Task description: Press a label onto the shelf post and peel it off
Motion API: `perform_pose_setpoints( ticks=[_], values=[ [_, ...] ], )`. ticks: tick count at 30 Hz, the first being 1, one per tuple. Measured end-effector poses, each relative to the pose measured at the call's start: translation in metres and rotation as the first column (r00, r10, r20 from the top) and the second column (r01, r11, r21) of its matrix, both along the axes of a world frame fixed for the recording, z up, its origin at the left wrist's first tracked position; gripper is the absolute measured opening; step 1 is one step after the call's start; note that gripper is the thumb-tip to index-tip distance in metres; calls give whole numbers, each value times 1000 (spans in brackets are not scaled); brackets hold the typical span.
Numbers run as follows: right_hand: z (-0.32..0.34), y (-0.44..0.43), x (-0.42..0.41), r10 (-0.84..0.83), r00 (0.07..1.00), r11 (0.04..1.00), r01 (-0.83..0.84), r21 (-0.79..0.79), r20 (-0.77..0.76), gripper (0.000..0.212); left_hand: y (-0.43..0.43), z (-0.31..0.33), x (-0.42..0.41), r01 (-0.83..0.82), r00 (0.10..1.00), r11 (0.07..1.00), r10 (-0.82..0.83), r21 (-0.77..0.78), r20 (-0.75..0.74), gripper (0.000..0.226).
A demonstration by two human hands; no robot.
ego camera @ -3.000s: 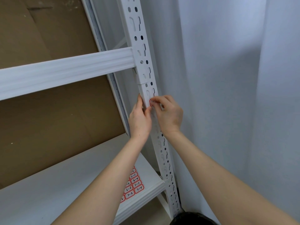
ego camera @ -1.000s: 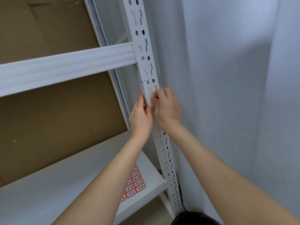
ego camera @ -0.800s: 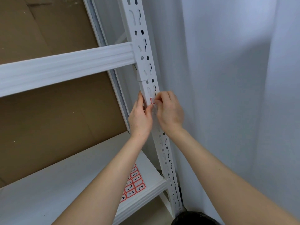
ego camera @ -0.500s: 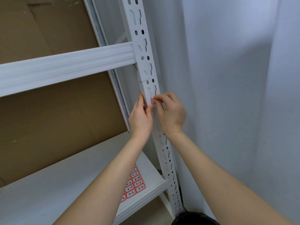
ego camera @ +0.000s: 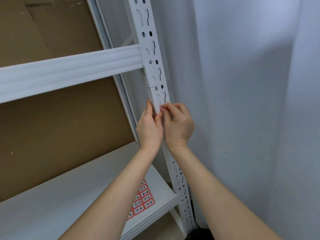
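Your two hands meet on the one white perforated metal upright post (ego camera: 156,94) at the right front corner of the shelving rack. Your left hand (ego camera: 150,129) rests along the post's left edge, fingers straight and pointing upward, thumb tucked against the post's face. Your right hand (ego camera: 179,126) has its fingers curled in, and its fingertips pinch a single small red-bordered white sticker label (ego camera: 161,108) against the front of the post, just below the joint where two post sections meet. Only a sliver of that label shows between your fingers, so its writing cannot be read. One white ribbed horizontal beam (ego camera: 69,70) joins the post above your hands. Below them, one white flat shelf board (ego camera: 52,201) carries one sheet of red-bordered handwritten number labels (ego camera: 142,200), lying near the shelf's right front corner and partly hidden by your left forearm; six labels show legible numbers and a few more are cut off. Brown cardboard (ego camera: 52,127) backs the rack behind both levels. To the right of the post hangs a pale grey-white curtain (ego camera: 242,101) in vertical folds.
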State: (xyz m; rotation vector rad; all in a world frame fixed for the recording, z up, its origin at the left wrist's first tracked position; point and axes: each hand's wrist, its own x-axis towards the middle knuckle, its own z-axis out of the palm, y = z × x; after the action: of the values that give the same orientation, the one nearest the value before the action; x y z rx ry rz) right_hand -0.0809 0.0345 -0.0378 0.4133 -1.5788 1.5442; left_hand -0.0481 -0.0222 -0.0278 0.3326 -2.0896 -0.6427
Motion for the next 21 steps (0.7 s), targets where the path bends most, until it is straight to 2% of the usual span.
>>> perform_pose_setpoints(
  ticks=[4, 8, 12, 21],
  values=[
    [2, 1, -3, 1, 1000, 1000, -1, 5, 10, 6, -1, 0, 0, 5, 1000, 1000, -5, 9, 2, 52],
    [-1, 2, -3, 20, 1000, 997, -19, 75, -9, 9, 0, 0, 2, 25, 1000, 999, -25, 38, 14, 54],
    [-3, 5, -3, 162, 985, 987, -161, -29, 57, 9, 1, 1, 3, 32, 999, 998, -33, 56, 11, 54],
    [-6, 4, 2, 169, 984, 983, -164, -79, 57, 13, 3, 3, 4, 16, 1000, 998, -16, 54, 11, 53]
  ],
)
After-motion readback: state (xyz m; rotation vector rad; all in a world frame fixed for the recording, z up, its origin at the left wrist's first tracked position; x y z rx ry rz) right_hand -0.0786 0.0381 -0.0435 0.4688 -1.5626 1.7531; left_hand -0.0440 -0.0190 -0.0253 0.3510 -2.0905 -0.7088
